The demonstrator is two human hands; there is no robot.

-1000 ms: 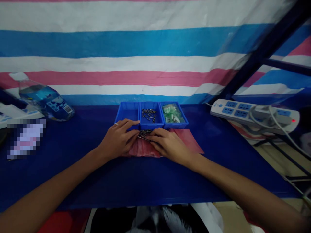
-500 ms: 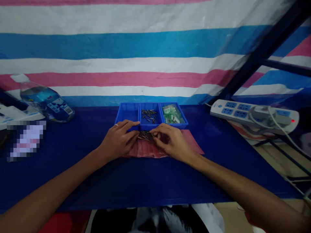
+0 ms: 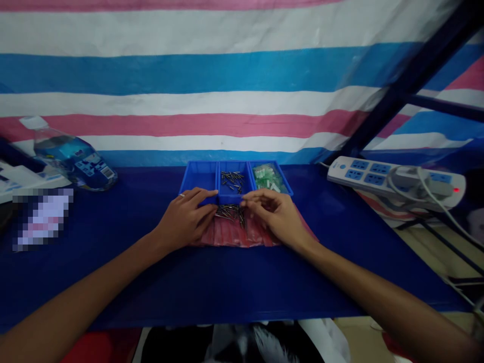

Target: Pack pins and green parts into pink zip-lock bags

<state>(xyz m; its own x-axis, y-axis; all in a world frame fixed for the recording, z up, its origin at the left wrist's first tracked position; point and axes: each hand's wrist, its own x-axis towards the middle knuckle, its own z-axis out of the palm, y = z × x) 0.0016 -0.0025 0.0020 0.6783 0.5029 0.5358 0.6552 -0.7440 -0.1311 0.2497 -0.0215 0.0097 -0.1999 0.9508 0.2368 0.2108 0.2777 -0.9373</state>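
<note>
Pins (image 3: 228, 210), slender and metallic, lay in a loose heap on red plastic bags (image 3: 232, 237), just in front of three blue bins (image 3: 200, 174). Left hand (image 3: 187, 214) rested at the heap's left, thumb and forefinger apart; right hand (image 3: 275, 214) curled at its right, its hold impossible to tell.

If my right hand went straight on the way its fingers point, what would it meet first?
Likely the small metal pieces just ahead of your right hand, though the middle blue bin is close too and depth is unclear.
</note>
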